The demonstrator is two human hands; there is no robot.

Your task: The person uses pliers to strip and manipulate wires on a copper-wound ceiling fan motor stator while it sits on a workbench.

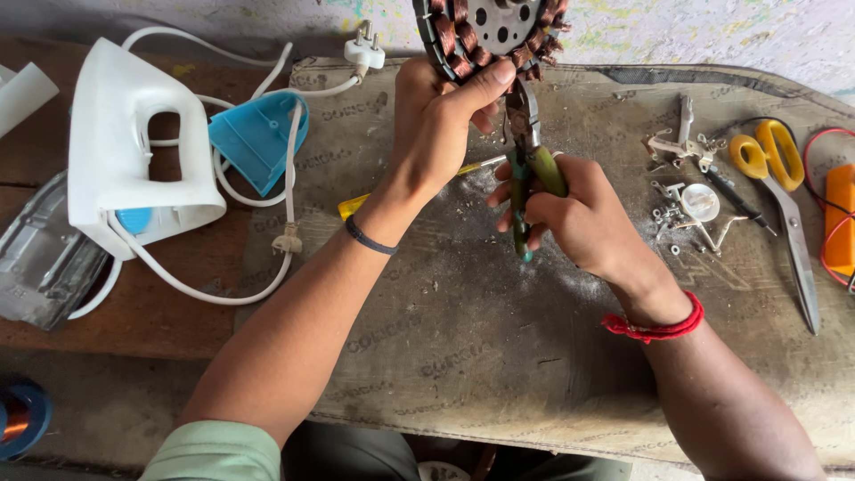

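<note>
My left hand (pixel 438 120) grips a round motor stator (pixel 485 36) wound with copper coils, held up at the top centre, thumb pressed on its rim. In my right hand (pixel 574 214) is a pair of green-handled pliers (pixel 527 169), whose jaws reach up to the coils at the stator's lower edge. Both hands hover over a worn brown mat (pixel 463 338) on the workbench. A dark band circles my left wrist, a red thread my right.
A white clothes iron housing (pixel 125 134) with its cord and plug (pixel 363 52), and a blue plastic part (pixel 254 134), lie at left. Yellow-handled scissors (pixel 784 196), small screws and metal parts (pixel 690 205), an orange object (pixel 840 218) with red wire lie at right. A yellow-handled screwdriver (pixel 356 205) lies under my left arm.
</note>
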